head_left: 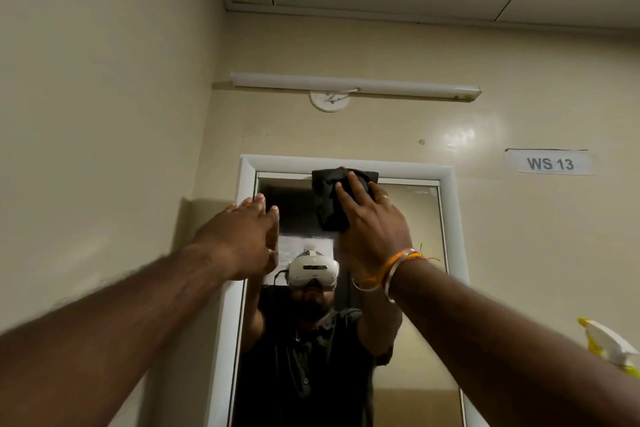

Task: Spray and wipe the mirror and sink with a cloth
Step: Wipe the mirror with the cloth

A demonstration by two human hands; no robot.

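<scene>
Head view is showing me the right hand (pixel 370 218) pressing the black cloth (pixel 330 198) flat-fingered against the mirror (pixel 408 288) at its top edge, the glass running long downward below it, while the left hand (pixel 242 236), fingers straight and empty, is bracing on the frame (pixel 247 180) just beside.

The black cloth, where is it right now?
In the head view, the black cloth is pressed against the top of the mirror under the right hand, just below the white frame.

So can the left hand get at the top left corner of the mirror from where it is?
Probably yes: the left hand rests by the mirror frame's left edge, nothing between it and that corner.
</scene>
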